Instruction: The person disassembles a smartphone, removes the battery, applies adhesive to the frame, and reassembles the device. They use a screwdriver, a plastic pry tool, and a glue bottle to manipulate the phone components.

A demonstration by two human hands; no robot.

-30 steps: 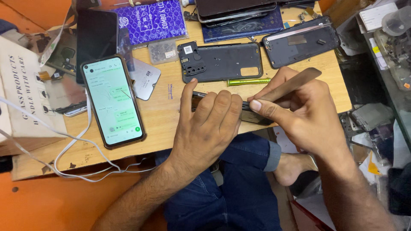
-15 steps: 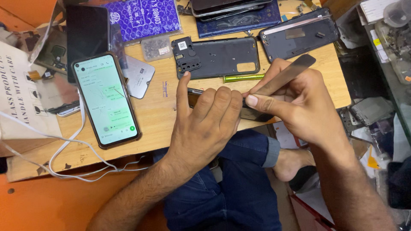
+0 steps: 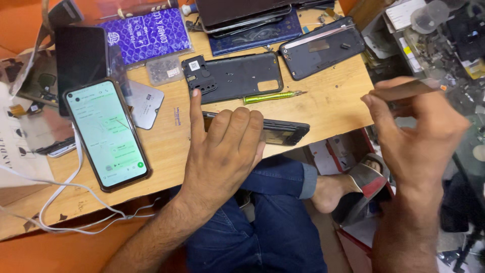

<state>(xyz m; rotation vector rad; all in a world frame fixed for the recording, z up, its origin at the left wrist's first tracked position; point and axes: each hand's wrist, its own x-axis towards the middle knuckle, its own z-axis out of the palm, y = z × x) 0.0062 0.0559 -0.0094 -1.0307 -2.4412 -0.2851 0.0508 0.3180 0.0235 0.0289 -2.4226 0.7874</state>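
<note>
Left hand pins a dark phone frame at the bench edge; right hand is off to the side with a thin tool.

We see the phone frame (image 3: 275, 132) flat on the wooden table (image 3: 333, 108), near edge. Our left hand (image 3: 222, 151) presses on it, palm down, fingers spread, not wrapped around it. Our right hand (image 3: 417, 134) pinches a flat pry tool (image 3: 404, 90), past the table's right edge, well apart from the frame. Green screwdriver (image 3: 270, 96) lies just behind the frame; lit phone (image 3: 107, 133) to the left.
</note>
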